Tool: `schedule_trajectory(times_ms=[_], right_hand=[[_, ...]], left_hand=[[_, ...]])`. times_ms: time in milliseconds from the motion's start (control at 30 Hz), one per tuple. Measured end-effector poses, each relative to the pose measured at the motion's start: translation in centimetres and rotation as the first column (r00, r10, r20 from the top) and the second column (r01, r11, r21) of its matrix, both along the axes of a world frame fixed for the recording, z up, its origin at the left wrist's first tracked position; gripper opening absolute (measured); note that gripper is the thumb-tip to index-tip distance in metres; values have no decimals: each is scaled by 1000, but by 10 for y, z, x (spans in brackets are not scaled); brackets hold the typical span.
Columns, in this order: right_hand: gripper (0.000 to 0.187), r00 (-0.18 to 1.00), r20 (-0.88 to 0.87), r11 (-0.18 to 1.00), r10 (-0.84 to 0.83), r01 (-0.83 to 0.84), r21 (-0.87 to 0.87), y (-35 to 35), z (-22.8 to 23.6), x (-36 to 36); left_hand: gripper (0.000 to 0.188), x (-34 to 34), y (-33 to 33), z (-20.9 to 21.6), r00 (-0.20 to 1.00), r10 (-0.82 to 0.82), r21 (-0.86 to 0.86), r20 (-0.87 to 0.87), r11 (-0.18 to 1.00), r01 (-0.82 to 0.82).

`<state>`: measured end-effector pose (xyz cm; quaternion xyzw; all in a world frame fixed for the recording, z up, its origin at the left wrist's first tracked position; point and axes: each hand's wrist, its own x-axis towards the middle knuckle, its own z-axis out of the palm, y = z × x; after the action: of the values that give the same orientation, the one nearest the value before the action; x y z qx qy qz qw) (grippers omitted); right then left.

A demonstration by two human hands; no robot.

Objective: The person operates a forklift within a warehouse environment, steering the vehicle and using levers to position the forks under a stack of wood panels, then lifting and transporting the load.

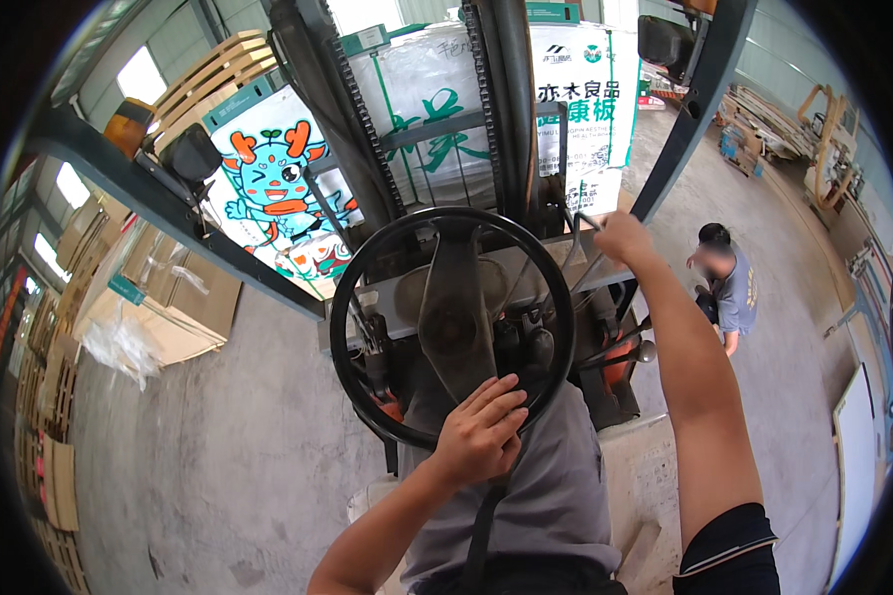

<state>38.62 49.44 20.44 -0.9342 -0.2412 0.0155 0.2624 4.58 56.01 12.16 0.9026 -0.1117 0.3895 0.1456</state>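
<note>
Plainly, the driver's left arm rises from seven o'clock, its hand (482, 428) laid over the lower rim of the black steering wheel (341, 327), near six o'clock, fingers straight and close together, loose rather than curled. The wheel sits right in front of the driver's lap. The right arm, slightly bent at the elbow, reaches forward from five o'clock to two o'clock beyond the wheel, its hand (623, 238) closed around the top of a thin lever (574, 238). That fist covers the lever's tip, the left thumb is hidden, and the right sleeve (729, 555) is cut off below. At twelve o'clock, dark mast bars (506, 99) hide parts of a white wrapped stack (407, 79) and close off the way ahead. Grey floor (238, 446) spreads from seven to nine o'clock, as far as a wooden crate (184, 312); at three o'clock a person (734, 288) crouches, well apart from the right arm.
</note>
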Motion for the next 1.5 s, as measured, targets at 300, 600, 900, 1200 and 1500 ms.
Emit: schedule_trajectory(times_ms=[300,600,900,1200,1500], right_hand=[[37,995,65,997,75,-77,16,-51,-93,-24],[37,997,17,990,69,-70,126,-54,-98,-43],[28,998,11,984,63,-64,166,-40,-101,-41],[22,956,262,979,134,-168,114,-27,-78,-36],[30,1000,4,995,-20,19,94,-55,-60,5]], left_hand=[[21,2,-5,3,999,45,3,24,999,-45],[20,2,-1,3,999,45,51,27,998,-46],[21,5,8,1,999,51,65,-17,997,-50],[18,8,18,-3,996,82,100,-46,992,-77],[18,9,14,0,995,92,84,-33,992,-89]])
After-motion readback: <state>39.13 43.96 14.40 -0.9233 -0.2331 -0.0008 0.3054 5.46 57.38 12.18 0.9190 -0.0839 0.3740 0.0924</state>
